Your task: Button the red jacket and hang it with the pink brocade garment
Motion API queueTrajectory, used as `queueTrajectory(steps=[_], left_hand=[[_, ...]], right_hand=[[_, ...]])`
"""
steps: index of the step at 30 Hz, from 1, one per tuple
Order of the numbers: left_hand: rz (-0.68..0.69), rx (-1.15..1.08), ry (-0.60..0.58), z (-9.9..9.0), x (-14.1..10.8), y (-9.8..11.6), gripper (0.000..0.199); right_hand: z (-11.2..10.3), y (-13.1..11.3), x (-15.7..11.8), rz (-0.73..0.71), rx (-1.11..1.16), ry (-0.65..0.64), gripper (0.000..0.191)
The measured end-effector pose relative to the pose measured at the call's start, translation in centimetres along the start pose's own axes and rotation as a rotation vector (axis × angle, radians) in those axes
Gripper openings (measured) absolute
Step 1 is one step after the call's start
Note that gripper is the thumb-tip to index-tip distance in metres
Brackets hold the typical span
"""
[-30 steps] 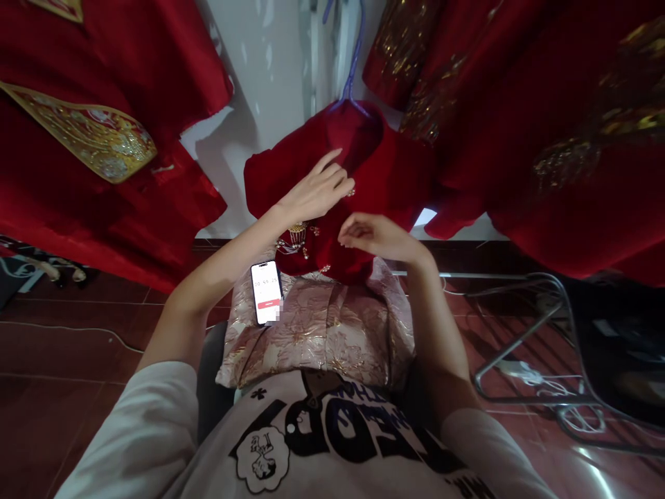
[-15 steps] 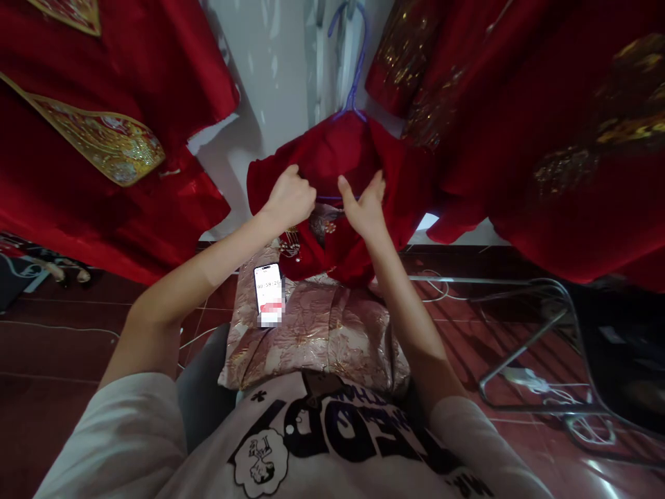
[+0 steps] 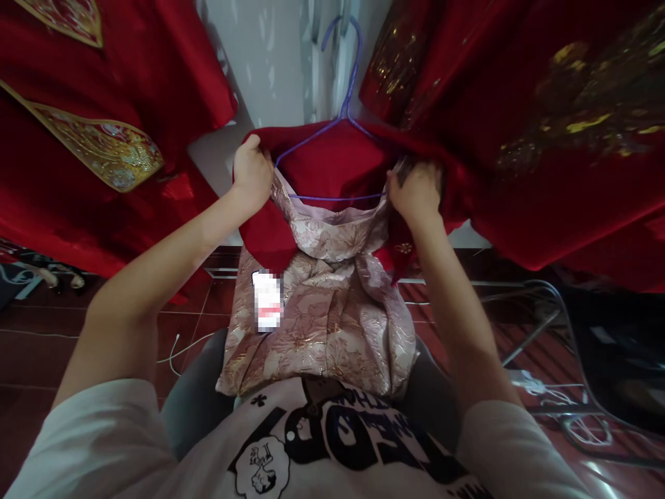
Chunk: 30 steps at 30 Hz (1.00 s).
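Apparently I am at the step of spreading the front of a red garment, which sits at the center of the frame on a purple hanger. My left hand clasps the red cloth left of center, fingers curled over its edge and thumb on top. My right hand is at the opposite side, right of center, against the red cloth; its fingertips are lost in shadow, so I cannot tell whether they pinch it or merely press it back. Between my hands, pink brocade cloth shows in the opening, its upper edge sagging below the hanger's bottom bar, with more of it spread over my lap down to the lower center. A phone, its screen blurred out, lies on that brocade, left of center. A small beaded ornament shows on the right flap. As I judge it, the next move calls for an even hold on both sides, so neither flap slips and the brocade's edge stays reachable.
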<state>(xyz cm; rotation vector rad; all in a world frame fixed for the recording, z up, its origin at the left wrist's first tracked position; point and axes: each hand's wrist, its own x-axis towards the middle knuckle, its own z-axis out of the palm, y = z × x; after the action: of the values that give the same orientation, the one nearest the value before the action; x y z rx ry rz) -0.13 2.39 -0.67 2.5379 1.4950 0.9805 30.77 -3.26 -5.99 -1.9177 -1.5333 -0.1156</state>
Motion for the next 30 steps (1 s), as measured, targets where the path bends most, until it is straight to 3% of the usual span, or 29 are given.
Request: queueTrajectory(steps=[2,5,7,9,11,14,16,18,23,28,30], left_hand=[[-0.028,0.018,-0.067,-0.8,-0.4,0.0,0.067],[0.070,0.067,-0.170,-2.7,-1.4,-0.6,0.054],[0.147,0.129,-0.224,-3.9,-1.9,-1.3,0.042],[0.173,0.212,-0.258,-4.6,-2.0,-2.4,0.036],[0.134,0.246,-0.299,-4.9,-1.9,-3.6,0.037],[-0.010,0.073,-0.318,-4.4,-1.6,-4.8,0.046],[-0.097,-0.013,-0.290,-3.8,-1.5,-4.7,0.050],[-0.161,0.042,-0.249,-3.2,-1.5,-4.0,0.048],[-0.236,0.131,-0.251,-2.1,-1.0,-2.8,0.052],[-0.457,0.232,-0.408,-3.0,-0.9,-4.4,0.087],[-0.449,0.238,-0.392,-3.2,-1.3,-4.5,0.092]], right_hand=[[-0.5,0.5,0.3,-0.016,0.007,0.005,0.057],[-2.3,0.7,0.5,-0.060,0.052,-0.021,0.062],[-4.5,0.4,0.4,-0.044,0.034,-0.116,0.059],[-7.2,-0.2,0.2,0.001,-0.021,-0.298,0.050],[-9.6,-0.7,-0.2,0.012,-0.019,-0.432,0.044],[-11.3,-1.0,-1.0,-0.031,0.151,-0.442,0.032],[-11.0,-0.9,-1.5,-0.073,0.297,-0.357,0.023],[-10.1,-0.8,-2.0,-0.096,0.382,-0.257,0.018],[-8.2,-0.7,-2.4,-0.080,0.332,-0.054,0.016],[-7.6,-0.4,-2.2,-0.065,0.312,-0.042,0.019],[-7.4,-0.3,-2.2,-0.076,0.328,-0.038,0.021]])
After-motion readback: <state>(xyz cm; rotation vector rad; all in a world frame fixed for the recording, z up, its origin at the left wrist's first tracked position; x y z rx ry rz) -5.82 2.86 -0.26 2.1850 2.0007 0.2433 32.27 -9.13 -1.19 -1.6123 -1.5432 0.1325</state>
